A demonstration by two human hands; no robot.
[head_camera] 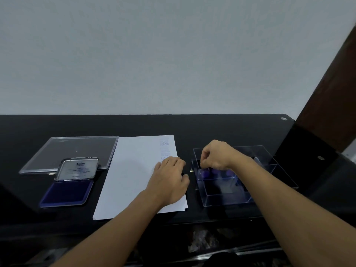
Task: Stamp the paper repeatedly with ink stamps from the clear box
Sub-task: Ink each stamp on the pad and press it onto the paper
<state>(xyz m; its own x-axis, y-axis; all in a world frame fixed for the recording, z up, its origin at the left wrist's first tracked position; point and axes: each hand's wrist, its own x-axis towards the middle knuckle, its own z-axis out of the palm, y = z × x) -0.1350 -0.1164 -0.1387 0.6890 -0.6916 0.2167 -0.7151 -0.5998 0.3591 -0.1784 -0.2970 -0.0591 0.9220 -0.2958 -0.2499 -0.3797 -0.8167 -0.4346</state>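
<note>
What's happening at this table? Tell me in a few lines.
A person is set up for stamping. The left hand rests flat on the right edge of the paper, which bears a few faint stamp marks near its top right. The right hand reaches into the clear box, fingers curled over the purple stamps; whether it grips one is unclear. The ink pad lies open at the left.
</note>
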